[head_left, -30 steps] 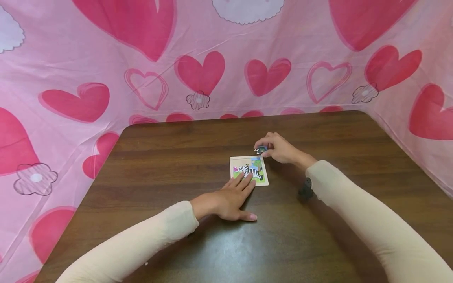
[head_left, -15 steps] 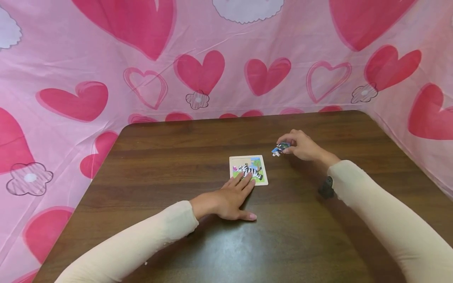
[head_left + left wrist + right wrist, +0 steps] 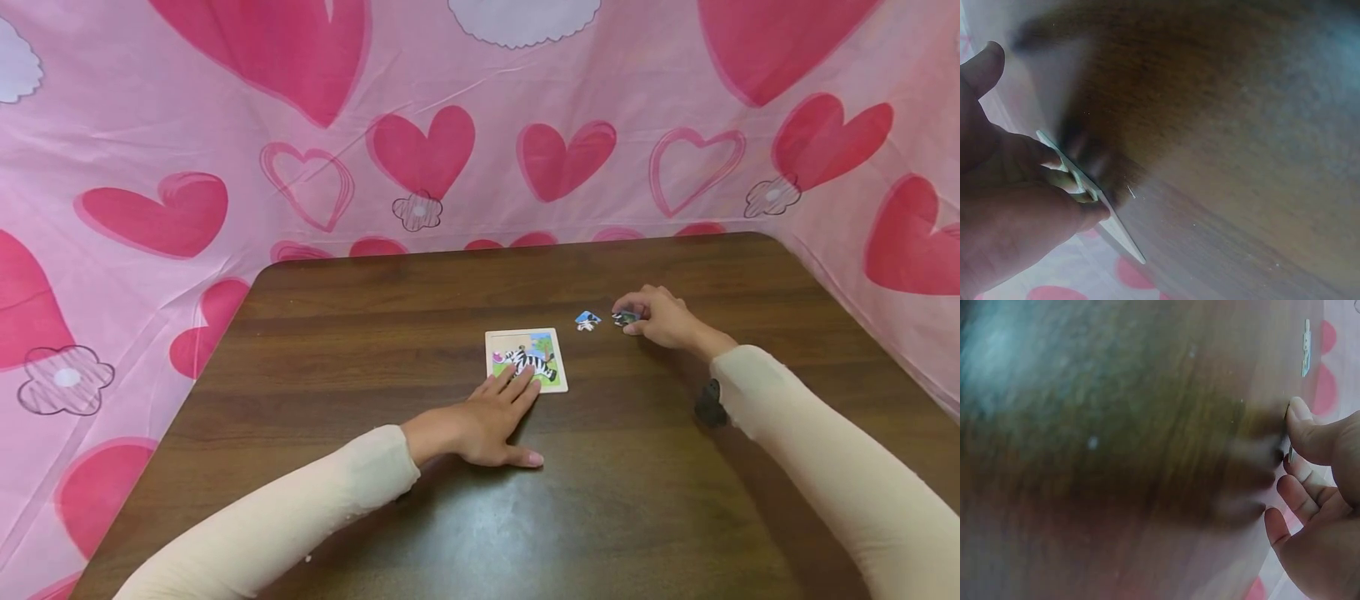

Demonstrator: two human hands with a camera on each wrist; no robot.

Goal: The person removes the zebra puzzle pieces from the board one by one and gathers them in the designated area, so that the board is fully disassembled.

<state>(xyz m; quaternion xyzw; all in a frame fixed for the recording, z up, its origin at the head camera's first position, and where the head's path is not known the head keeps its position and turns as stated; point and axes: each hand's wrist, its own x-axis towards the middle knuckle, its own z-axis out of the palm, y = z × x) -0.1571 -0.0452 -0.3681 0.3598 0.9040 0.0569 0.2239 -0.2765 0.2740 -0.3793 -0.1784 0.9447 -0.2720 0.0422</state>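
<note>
A square zebra puzzle in a pale wooden frame [image 3: 562,367] lies on the table in the head view. Its upper-left part shows bare backing. My left hand [image 3: 487,427] rests on the lower part of the puzzle, fingers straight and spread, thumb out on the table. To the right of the frame lies a loose blue, black and white puzzle piece [image 3: 587,322]. Farther right, my right hand [image 3: 666,320] pinches a second, dark and green puzzle piece [image 3: 624,318] between thumb and fingers, low over the table. The right wrist view shows that piece only edge-on, largely hidden.
The brown wooden table [image 3: 360,350] has rounded far corners. A pink cloth [image 3: 495,83] printed with hearts hangs behind it and along both sides.
My right hand has moved right, away from the puzzle. One of the pieces it held now lies on the table; the other is still in its fingers. My left hand has stayed put.
</note>
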